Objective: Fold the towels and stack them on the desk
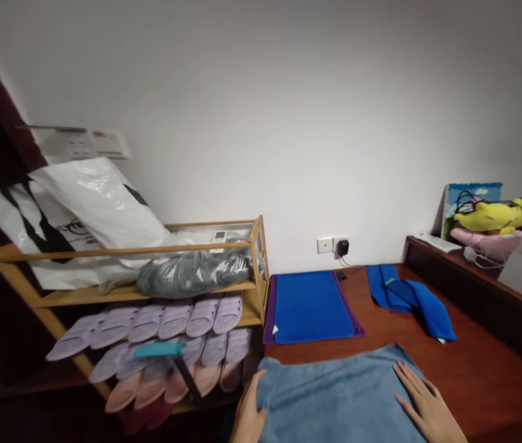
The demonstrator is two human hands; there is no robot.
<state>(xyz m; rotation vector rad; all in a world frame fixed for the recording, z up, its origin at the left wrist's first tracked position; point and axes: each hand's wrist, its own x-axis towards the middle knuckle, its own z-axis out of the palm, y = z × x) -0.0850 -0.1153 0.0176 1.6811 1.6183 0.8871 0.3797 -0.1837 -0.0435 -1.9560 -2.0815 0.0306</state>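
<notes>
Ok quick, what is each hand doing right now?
Left hand: open, curled on the left edge of the light blue towel, holding nothing.
Right hand: open, flat on the towel.

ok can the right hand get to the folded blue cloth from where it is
Probably yes. The right hand lies flat on the grey towel, and the bare table between it and the blue cloth holds nothing in the way.

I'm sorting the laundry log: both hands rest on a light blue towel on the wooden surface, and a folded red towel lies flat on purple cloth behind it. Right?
Not quite. The head view shows the left hand and right hand on the light blue towel, but the folded towel on the purple cloth is bright blue, not red.
</notes>
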